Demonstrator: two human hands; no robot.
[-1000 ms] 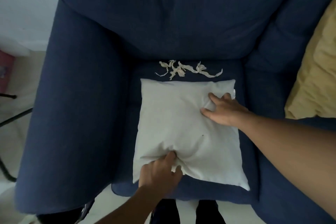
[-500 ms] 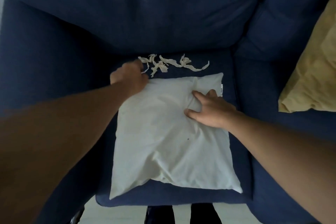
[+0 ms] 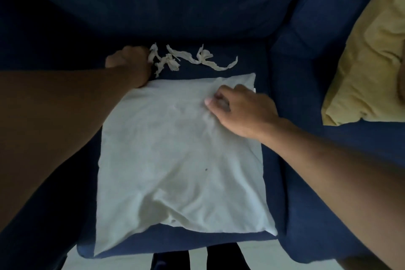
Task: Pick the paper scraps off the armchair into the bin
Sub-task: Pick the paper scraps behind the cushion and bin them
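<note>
Several thin white paper scraps [image 3: 198, 59] lie in a row on the dark blue armchair [image 3: 249, 59] seat, just behind a white pillow [image 3: 175, 160]. My left hand [image 3: 129, 62] reaches over the pillow's far left corner. Its curled fingers close on the leftmost scraps, with the fingertips hidden behind the knuckles. My right hand [image 3: 243, 109] sits on the pillow's far right part and pinches the fabric between thumb and curled fingers. No bin is in view.
A yellow cushion [image 3: 368, 61] lies on the neighbouring blue seat to the right, beyond the armrest [image 3: 306, 35]. The chair's backrest [image 3: 175, 2] rises just behind the scraps. Pale floor [image 3: 274, 250] and my dark trouser legs show at the bottom edge.
My left hand let go of the pillow's near edge and reached forward to the left end of the scraps. My right hand's fingers curled into the fabric. The view moved closer.
</note>
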